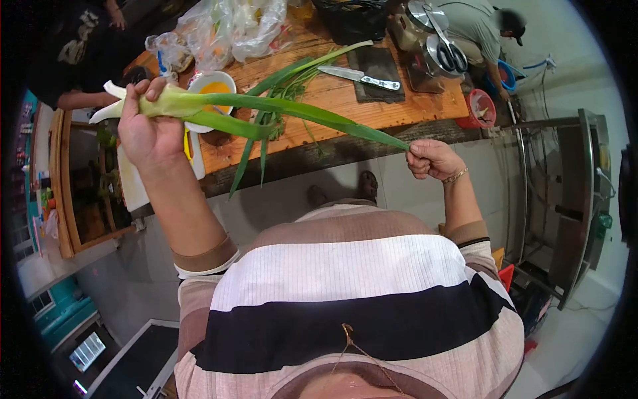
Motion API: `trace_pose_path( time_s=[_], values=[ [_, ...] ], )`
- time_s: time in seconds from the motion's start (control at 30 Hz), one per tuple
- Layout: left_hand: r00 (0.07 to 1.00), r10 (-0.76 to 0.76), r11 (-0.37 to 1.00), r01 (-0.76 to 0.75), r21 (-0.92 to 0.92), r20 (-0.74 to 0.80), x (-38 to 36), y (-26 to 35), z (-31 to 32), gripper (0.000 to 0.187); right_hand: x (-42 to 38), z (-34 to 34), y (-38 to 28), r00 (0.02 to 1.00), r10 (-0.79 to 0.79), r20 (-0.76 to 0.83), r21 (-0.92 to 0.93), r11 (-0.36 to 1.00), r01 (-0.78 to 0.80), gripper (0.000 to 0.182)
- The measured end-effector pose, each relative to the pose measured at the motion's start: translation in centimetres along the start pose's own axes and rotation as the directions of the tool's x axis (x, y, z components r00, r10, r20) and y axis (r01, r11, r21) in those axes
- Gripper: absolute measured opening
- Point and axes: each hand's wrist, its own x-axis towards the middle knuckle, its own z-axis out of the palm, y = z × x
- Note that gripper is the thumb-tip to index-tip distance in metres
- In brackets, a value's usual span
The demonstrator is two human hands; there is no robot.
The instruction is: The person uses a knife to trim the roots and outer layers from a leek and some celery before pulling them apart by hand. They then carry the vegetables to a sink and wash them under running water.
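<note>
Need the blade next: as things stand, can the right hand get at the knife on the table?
Probably not yet. The right hand is pinching the leek leaf tip, so it is occupied. The knife lies uncovered on the table beyond it.

Leek [266,110] stem partly hidden in the left hand [147,133], leaf tip inside the right hand [432,159].
</note>
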Motion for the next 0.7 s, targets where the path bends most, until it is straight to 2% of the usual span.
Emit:
trace_pose_path(
  time_s=[0.2,0.3,0.4,0.5,0.6,0.63,0.7],
  values=[
    [0.989,-0.107,0.989,0.116,-0.089,0.104,-0.3,0.8,0.9,0.020,-0.2,-1.0,0.6,0.991,-0.130,-0.008,0.177,0.976,0.130,0.031],
    [0.996,-0.076,0.989,0.081,-0.121,0.041,-0.1,0.7,1.1,0.021,0.4,-0.6,0.3,0.975,-0.209,-0.080,0.332,0.916,0.224,0.028],
    [1.000,-0.018,0.992,0.019,-0.124,0.008,-0.4,0.3,0.9,0.021,1.9,-1.8,0.8,0.946,-0.180,-0.269,0.570,0.762,0.307,0.027],
    [0.994,0.046,0.972,-0.020,-0.234,0.103,0.1,2.8,0.3,0.019,1.7,-4.5,2.1,0.847,-0.166,-0.505,0.531,0.714,0.456,0.026],
    [0.985,-0.048,0.973,0.083,-0.217,0.165,-0.6,2.9,2.3,0.019,1.8,-1.5,1.6,0.764,-0.121,-0.634,0.251,0.902,0.351,0.021],
    [0.984,-0.048,0.975,0.083,-0.205,0.170,-0.7,2.4,3.1,0.018,2.0,-1.4,2.0,0.856,-0.228,-0.464,0.168,0.926,0.337,0.021],
    [0.978,-0.109,0.961,0.149,-0.232,0.176,0.2,1.7,3.2,0.017,3.1,1.0,1.1,0.922,-0.240,-0.303,0.028,0.965,0.261,0.020]
  ],
)
